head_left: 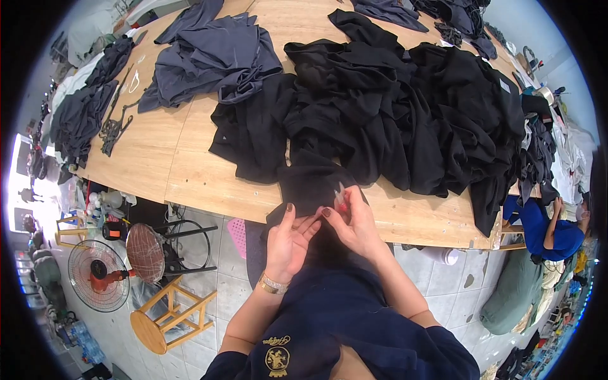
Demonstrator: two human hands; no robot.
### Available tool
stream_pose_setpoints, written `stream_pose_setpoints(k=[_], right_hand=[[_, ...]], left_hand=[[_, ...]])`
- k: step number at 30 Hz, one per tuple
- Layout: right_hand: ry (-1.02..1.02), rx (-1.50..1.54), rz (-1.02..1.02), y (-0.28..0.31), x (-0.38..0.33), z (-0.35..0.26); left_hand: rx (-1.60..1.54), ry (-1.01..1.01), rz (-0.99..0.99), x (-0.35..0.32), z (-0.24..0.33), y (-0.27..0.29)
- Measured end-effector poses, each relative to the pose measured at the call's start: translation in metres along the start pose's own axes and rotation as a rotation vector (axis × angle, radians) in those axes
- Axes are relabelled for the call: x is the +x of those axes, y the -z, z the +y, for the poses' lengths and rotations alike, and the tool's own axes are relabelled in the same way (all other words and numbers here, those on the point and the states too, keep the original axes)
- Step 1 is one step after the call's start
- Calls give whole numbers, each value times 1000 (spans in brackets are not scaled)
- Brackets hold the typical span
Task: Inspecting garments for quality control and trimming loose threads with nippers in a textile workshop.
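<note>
A black garment [310, 183] hangs over the near edge of a wooden table [190, 177]. My left hand [288, 244] lies open under the fabric, palm up, with a gold bracelet at the wrist. My right hand [354, 221] pinches a small thread snipper with a red grip [341, 197] against the cloth. Behind the garment lies a big heap of black clothes [405, 107].
A pile of dark grey garments [212, 57] and some hangers [117, 123] lie at the table's far left. Below on the tiled floor stand a wooden stool [168, 313], a floor fan [98, 275] and a metal stool [183, 244]. A person in blue [548, 231] sits at the right.
</note>
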State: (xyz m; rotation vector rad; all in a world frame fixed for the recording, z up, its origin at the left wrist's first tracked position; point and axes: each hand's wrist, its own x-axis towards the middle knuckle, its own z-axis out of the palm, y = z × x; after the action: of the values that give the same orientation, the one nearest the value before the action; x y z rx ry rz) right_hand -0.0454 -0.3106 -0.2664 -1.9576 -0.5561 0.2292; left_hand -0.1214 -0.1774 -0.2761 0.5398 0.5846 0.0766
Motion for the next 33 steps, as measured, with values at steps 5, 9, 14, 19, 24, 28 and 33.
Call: stream_pose_setpoints(k=[5,9,14,19,24,28,33], right_hand=[[46,-180,-42,1,-6,8],[133,-289,-40,1,-9,9],[189,-325,-28,1,-8,6],[215,-326,-9,0,-7,7],[163,-266,17,-3,-6,5],[-8,-72,58,-3,-6,11],[108,-215,-5,-1,-8,9]], left_hand=[[69,-98,-73,2,-2,4],[115,-227,-70,5,-8,8],[168,-322,-22,3,-10,1],[192,-349,-36,3,-11,3],[204,-370,-49,1,-11,0],[199,-387,-79,2,-11,2],[188,-379,-62,2,-10,4]])
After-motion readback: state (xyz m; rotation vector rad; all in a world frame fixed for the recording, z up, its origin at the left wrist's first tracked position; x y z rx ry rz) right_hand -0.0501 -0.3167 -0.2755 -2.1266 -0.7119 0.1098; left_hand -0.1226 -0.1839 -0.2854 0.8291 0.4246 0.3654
